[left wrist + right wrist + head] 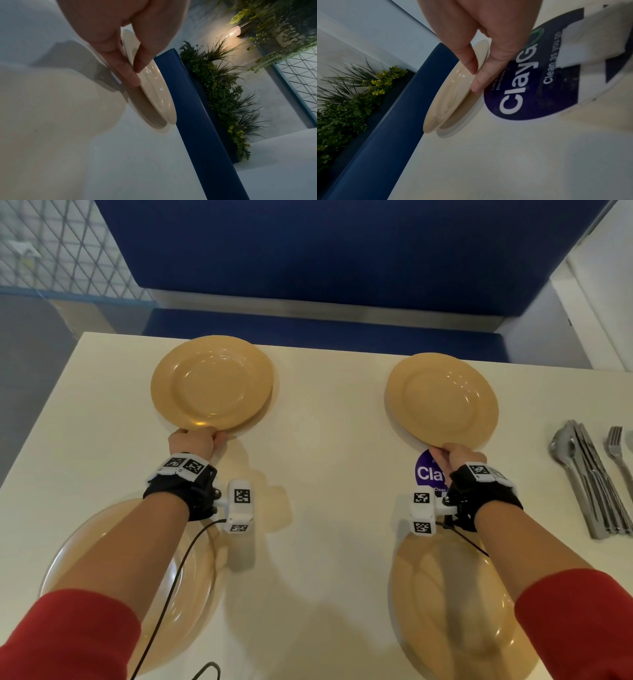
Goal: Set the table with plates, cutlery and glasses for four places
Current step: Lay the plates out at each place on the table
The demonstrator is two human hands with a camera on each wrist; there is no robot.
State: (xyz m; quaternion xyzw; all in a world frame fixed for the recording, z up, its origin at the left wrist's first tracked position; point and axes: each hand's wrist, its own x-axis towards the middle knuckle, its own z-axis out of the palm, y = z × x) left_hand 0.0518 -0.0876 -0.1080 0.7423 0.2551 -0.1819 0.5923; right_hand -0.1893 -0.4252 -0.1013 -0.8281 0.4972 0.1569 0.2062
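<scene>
left hand (193, 441): pinching near rim of far-left plate (211, 383); thumb on top, fingers (126, 73) underneath, narrow gap filled by rim
right hand (457, 455): pinching near rim of far-right plate (442, 400); thumb over rim, fingers (482, 81) under it
far-left plate: at 11 o'clock on table, near edge lifted a little, far edge at or just off the surface, shadow beneath
far-right plate: at 1 o'clock, tilted the same way, near edge raised over purple sticker (430, 472)
near-left plate (190, 573): at 7 o'clock, flat, partly under left forearm
near-right plate (445, 604): at 5 o'clock, flat, partly under right forearm
plates: all four tan, nothing in them
cutlery (591, 474): at 3 o'clock near right table edge, loose bundle of spoon, knives, fork, lying flat, untouched
table (325, 440): cream, glossy; round purple sticker reading "ClayGo / Clean as you go" just beside right hand
room: blue padded bench (325, 261) at 12 o'clock behind table; green plants (223, 94) on top of backrest; lit lamp (233, 31) in wrist view; wire grid panel (58, 244) at 10 o'clock
glasses: not seen
</scene>
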